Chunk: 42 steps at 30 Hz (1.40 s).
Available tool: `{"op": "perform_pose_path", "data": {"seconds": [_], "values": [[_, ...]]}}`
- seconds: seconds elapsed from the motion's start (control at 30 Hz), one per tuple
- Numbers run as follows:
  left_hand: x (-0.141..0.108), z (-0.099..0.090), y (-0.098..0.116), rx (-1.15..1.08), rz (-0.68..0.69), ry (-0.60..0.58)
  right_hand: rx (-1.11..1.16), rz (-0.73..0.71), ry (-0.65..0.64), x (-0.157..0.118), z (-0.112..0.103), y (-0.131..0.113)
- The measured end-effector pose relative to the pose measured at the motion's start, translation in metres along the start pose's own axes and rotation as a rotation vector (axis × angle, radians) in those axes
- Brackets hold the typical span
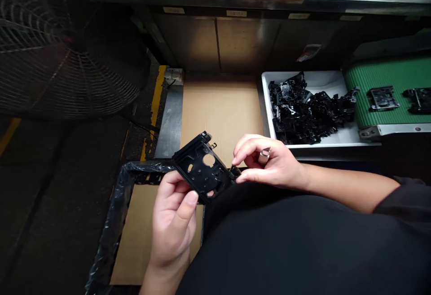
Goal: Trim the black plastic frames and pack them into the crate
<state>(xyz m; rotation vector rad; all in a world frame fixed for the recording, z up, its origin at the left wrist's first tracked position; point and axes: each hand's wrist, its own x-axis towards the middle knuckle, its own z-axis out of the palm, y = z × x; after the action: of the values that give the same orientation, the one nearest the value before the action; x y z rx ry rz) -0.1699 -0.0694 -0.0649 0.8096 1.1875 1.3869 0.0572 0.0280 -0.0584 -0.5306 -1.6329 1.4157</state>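
Note:
A flat black plastic frame part (202,169) with a round hole and several smaller cut-outs is tilted in front of my body. My left hand (177,209) is closed on its lower left edge, with the thumb on the near face. At the part's right end, the thumb and fingers of my right hand (266,160) pinch its dark corner (235,172). A ring (264,155) shows on that hand. Beyond the part, a cardboard sheet (220,106) lies on the metal bench (168,126).
A white tray (266,93) of tangled black plastic parts (310,111) stands to the right, beside a green ribbed conveyor belt (380,72) carrying similar parts. A large fan (70,43) is at left. Below lies a plastic-lined crate (112,214) with cardboard (134,236). A metal shelf (229,1) runs behind.

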Motion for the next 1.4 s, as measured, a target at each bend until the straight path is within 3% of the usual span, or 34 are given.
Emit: {"op": "perform_pose_path", "data": {"seconds": [0.23,0.37,0.43,0.5,0.7,0.8,0.9,1.0,1.13,1.4], "values": [[-0.007,-0.031,-0.014,0.013,-0.095,0.066,-0.089,0.06,-0.09,0.013,0.029,0.022],[-0.001,-0.063,-0.035,0.023,-0.08,0.15,-0.174,0.124,-0.129,0.019,0.039,0.051],[0.005,-0.089,-0.054,0.064,-0.086,0.226,-0.278,0.227,-0.141,0.019,0.035,0.078],[0.011,-0.122,-0.079,0.153,-0.134,0.313,-0.415,0.463,-0.142,0.015,0.025,0.113],[0.003,-0.243,-0.172,0.367,-0.344,0.496,-0.521,0.801,-0.045,-0.017,-0.018,0.216],[-0.012,-0.292,-0.217,0.488,-0.504,0.513,-0.531,0.913,0.022,-0.038,-0.034,0.245],[-0.025,-0.321,-0.259,0.591,-0.658,0.453,-0.516,0.976,0.093,-0.05,-0.043,0.261],[-0.031,-0.332,-0.295,0.66,-0.758,0.368,-0.473,1.027,0.114,-0.051,-0.049,0.27],[-0.027,-0.331,-0.329,0.73,-0.805,0.298,-0.412,1.078,0.119,-0.049,-0.056,0.274],[-0.009,-0.313,-0.349,0.856,-0.754,0.346,-0.339,1.132,0.143,-0.047,-0.061,0.273]]}}
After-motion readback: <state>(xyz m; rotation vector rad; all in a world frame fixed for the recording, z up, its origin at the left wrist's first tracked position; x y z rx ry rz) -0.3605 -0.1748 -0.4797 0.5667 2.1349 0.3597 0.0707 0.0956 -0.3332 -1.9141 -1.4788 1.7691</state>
